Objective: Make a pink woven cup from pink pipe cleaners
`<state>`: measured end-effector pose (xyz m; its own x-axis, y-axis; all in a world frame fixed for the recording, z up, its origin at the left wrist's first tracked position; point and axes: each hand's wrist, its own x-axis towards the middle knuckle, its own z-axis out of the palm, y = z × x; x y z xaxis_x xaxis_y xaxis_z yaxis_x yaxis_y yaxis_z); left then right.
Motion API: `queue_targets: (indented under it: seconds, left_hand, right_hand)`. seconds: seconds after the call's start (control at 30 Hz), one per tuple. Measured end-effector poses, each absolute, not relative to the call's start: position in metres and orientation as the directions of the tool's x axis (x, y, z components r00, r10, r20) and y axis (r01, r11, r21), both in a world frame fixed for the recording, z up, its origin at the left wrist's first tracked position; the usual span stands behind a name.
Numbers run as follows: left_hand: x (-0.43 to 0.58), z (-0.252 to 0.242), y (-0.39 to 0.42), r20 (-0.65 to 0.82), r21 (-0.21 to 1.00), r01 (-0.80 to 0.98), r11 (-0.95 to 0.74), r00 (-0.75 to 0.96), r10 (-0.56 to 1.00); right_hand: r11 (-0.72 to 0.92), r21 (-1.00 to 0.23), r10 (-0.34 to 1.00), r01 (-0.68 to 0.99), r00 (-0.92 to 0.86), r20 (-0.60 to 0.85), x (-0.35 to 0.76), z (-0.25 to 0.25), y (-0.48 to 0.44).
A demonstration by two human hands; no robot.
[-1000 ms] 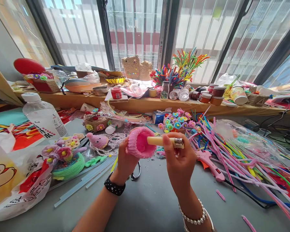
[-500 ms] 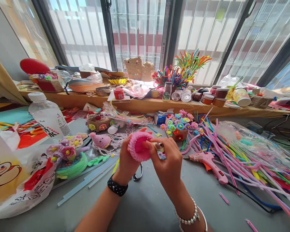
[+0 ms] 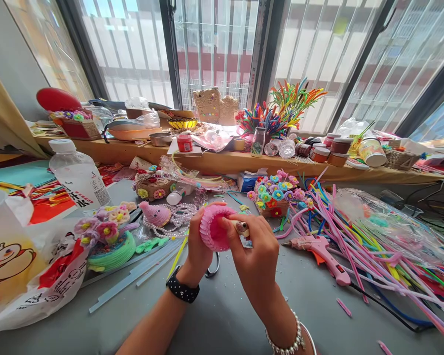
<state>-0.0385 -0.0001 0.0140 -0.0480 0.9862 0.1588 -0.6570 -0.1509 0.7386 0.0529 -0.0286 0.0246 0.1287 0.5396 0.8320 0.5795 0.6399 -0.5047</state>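
Observation:
My left hand (image 3: pixel 198 246), with a black dotted band at its wrist, is closed around a hollow pink cup of chenille stems (image 3: pixel 210 228). The cup is tilted, and its opening faces me and to the right. My right hand (image 3: pixel 257 241) pinches a small cream-coloured cylinder (image 3: pixel 241 228) with a darker, shiny end; its exact kind is unclear. The thumb and fingertips of this hand reach the cup's opening, and part of the cylinder is hidden by the fingers. Below the cup, a dark loop handle (image 3: pixel 213 265) lies on the table.
A pink glue gun (image 3: pixel 323 249) lies to the right beside many loose chenille stems (image 3: pixel 358 246). Translucent glue sticks (image 3: pixel 133 276), a green pot with fuzzy flowers (image 3: pixel 111 251) and a water bottle (image 3: pixel 79 175) are on the left. Behind my hands stands a flower basket (image 3: pixel 276 195).
The pink cup has turned slightly, and my right fingers have shifted a little at its opening. The whole view has moved slightly; both hands keep their hold.

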Motion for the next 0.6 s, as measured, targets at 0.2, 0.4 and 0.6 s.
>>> queue_targets:
  seconds: [0.2,0.4,0.6]
  left_hand:
    - [-0.0374,0.0142,0.0006,0.152,0.753,-0.641,-0.152,-0.055,0.987]
    - [-0.0352,0.0149,-0.0016,0.151,0.751,-0.648,-0.128,-0.019,0.988]
    - [-0.0337,0.0092,-0.0015,0.212,0.781,-0.581,-0.228,-0.097,0.972]
  right_hand:
    - [0.631,-0.553,0.587,0.545,0.130,0.799,0.0565,0.0260,-0.0271]
    - [0.677,-0.421,0.436,0.603,0.132,0.890,0.0559,0.0217,-0.0264]
    - [0.659,-0.403,0.397,0.635,0.161,0.904,0.0534,0.0192,-0.0256]
